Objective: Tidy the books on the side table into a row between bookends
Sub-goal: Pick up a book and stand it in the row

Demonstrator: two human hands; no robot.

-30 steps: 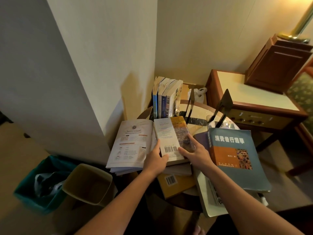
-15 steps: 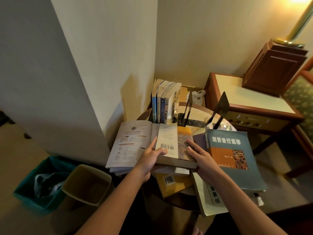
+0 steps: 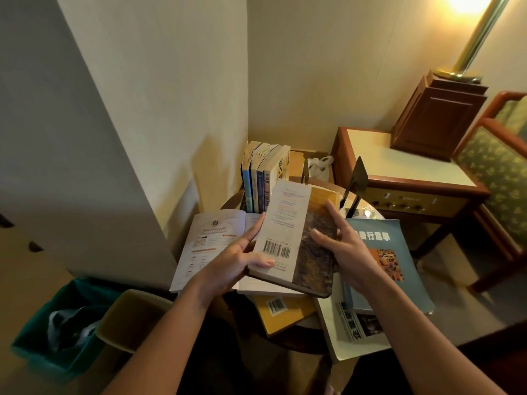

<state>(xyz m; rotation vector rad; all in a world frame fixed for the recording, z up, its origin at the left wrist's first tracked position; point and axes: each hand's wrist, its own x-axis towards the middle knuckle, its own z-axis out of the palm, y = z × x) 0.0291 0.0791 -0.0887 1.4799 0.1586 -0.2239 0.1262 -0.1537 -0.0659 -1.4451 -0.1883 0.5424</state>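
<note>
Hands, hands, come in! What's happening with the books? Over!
Left hand grips barcode book at near corner; right hand open-fingered on its cover. Book tilted up off the pile, not yet in upright row. Beyond it, black bookend.

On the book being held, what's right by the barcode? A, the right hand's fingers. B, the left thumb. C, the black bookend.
B: the left hand has its thumb on the book just below the barcode; the right hand touches the dark half.
</note>
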